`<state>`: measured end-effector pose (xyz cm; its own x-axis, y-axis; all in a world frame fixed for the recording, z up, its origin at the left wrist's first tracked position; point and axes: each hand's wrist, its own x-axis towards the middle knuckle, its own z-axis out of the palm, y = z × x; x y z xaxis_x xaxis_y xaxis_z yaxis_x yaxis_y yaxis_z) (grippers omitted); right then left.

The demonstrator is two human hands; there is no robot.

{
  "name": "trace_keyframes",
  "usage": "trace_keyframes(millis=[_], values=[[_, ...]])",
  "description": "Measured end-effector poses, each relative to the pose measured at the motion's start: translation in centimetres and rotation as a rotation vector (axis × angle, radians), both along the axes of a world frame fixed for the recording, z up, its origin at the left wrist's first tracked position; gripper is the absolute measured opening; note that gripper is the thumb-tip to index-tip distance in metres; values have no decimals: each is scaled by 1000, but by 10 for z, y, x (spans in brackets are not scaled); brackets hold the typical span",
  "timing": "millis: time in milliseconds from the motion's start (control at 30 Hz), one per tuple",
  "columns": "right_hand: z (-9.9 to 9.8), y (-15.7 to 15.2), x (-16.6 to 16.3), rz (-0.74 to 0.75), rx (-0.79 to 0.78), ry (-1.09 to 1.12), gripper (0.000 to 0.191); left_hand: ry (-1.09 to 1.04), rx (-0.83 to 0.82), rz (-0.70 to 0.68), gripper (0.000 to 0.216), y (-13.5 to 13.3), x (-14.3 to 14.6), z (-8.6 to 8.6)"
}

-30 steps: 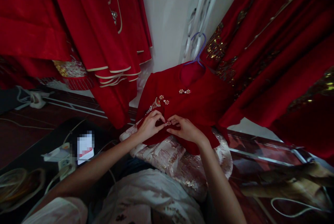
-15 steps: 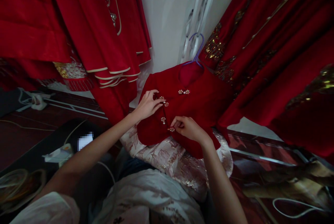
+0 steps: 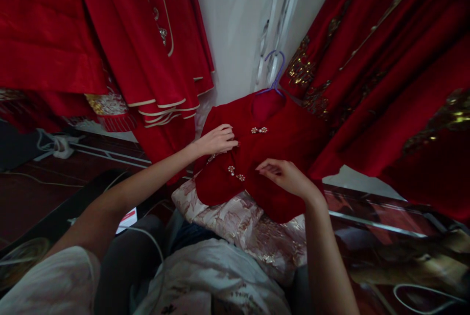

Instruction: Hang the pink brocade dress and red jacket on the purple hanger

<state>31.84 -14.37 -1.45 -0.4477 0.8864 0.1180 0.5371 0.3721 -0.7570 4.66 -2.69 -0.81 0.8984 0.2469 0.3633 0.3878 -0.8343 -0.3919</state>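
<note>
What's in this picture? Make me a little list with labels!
Left: left hand touches the red jacket near its side fastening
Right: right hand on the jacket front, fingers loose
Fasteners: pearl clasp at collar, pearl buttons lower
Hanger: purple hanger in the neck
Underneath: pale brocade cloth
Around: hanging red robes

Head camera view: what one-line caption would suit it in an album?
Left hand touching a red jacket by its pearl clasps, right hand just over it, jacket lying on a brocade cushion.
</note>
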Motion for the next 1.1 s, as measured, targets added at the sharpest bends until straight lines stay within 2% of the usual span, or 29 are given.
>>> trace_keyframes(millis=[100,233,333,433,667,867,967,1100], values=[[3,-2,12,-25,22,-1,18,-160,-25,39,26,0,17,6],[7,-5,18,-43,25,-1,19,-371,-72,133,30,-1,56,17],[9,-7,17,-40,12,3,19,-358,-39,171,27,5,83,21],[9,-8,19,-32,3,16,19,-307,-6,181,21,11,97,22],[6,-6,25,-49,14,35,19,-265,15,132,15,10,97,28],[8,-8,4,-88,71,120,18,-188,114,19,19,18,92,23],[11,-8,-4,-95,178,205,22,-189,144,1,21,23,89,20],[25,14,-14,-264,365,482,43,-330,56,95,21,21,90,19]])
